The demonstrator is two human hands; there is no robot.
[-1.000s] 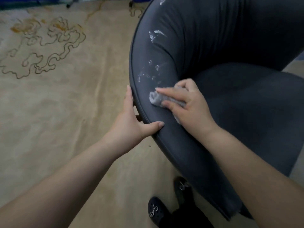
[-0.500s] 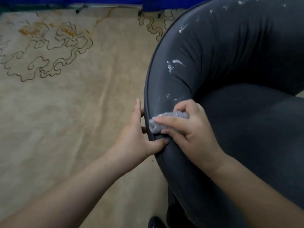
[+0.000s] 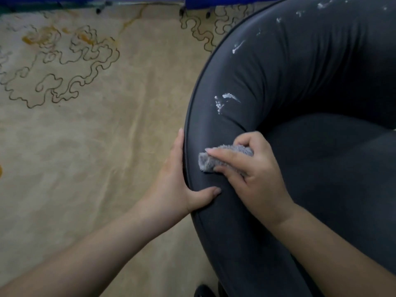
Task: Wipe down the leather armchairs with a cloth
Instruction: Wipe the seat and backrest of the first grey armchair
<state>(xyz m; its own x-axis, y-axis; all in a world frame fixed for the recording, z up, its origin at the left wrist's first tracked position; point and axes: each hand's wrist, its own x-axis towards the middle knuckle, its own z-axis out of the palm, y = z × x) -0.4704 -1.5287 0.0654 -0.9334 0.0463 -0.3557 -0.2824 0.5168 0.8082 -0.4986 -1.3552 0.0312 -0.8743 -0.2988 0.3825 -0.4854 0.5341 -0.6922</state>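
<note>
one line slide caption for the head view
Right hand rubs grey cloth on dark armchair; left hand grips its edge.

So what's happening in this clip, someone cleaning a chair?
Yes. A person is wiping a dark leather armchair. The right hand presses a wadded grey cloth onto the padded arm, while the left hand grips the arm's outer edge, thumb on top. White smears sit on the leather just above the cloth, and more specks dot the backrest further up, so that part is not yet wiped. The chair stands on a beige patterned carpet.
</note>
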